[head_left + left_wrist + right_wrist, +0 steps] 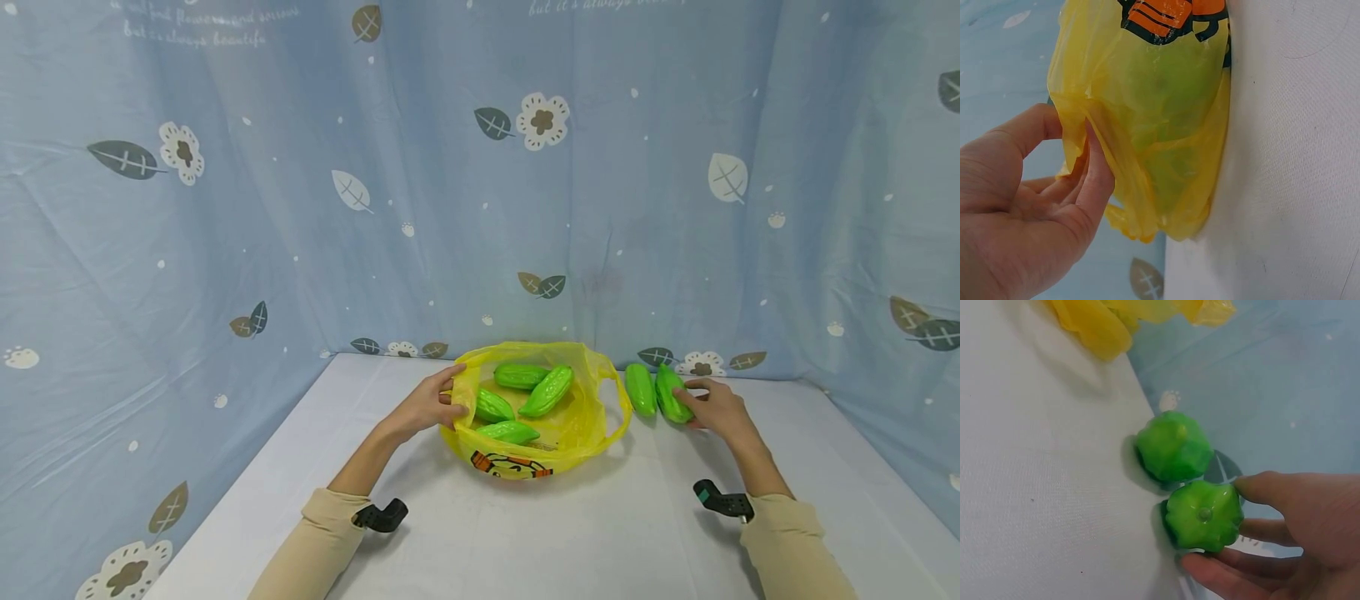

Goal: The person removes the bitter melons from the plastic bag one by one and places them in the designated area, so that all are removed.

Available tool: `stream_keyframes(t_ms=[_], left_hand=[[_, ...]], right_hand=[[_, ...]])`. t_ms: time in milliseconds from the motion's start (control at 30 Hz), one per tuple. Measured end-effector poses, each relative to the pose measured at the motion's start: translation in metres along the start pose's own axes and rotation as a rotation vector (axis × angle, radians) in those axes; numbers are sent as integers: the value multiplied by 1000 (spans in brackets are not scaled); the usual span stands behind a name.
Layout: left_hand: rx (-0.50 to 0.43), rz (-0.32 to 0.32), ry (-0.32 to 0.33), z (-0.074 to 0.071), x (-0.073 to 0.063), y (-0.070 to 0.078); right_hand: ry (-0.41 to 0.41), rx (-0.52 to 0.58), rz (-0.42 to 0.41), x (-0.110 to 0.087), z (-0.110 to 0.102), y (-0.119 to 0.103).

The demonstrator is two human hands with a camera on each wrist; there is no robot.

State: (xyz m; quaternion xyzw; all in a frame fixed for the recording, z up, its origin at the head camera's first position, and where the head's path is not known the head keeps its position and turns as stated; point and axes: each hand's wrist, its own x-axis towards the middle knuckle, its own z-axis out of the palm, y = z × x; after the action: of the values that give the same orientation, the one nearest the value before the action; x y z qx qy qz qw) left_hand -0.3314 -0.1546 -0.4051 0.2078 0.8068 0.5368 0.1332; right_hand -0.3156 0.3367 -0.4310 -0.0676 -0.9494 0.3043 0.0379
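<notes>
"How do the arms lie?"

"Both reach forward over the desk (592,542). The left grip (423,407) pinches the left rim of the yellow bag (573,458), thumb and fingers closed on thin plastic. In the bag lie four green gourds (547,392). Right of it lie the fifth gourd (641,389) and, just beside, the sixth gourd (670,396); the right grip (717,408) spans that last one, thumb and fingers curled about it."

"Any writing?"

"On the curtain (450,192), 'flowers and sorrows' upper left, 'but it's always' farther right. The bag bears an orange-and-black print (510,465)."
</notes>
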Motion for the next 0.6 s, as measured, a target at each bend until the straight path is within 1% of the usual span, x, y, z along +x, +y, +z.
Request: stream_keyframes(t_ms=[233, 433, 500, 600], left_hand=[[-1, 10, -6, 1, -1, 1], [-5, -8, 9, 1, -1, 2], [-6, -17, 14, 1, -1, 2], [-2, -14, 15, 2, -1, 2]], right_hand=[[-18, 6, 4, -1, -4, -1], [-48, 16, 33, -4, -9, -3], [-54, 12, 32, -4, -11, -4], [-52, 10, 18, -6, -15, -6]])
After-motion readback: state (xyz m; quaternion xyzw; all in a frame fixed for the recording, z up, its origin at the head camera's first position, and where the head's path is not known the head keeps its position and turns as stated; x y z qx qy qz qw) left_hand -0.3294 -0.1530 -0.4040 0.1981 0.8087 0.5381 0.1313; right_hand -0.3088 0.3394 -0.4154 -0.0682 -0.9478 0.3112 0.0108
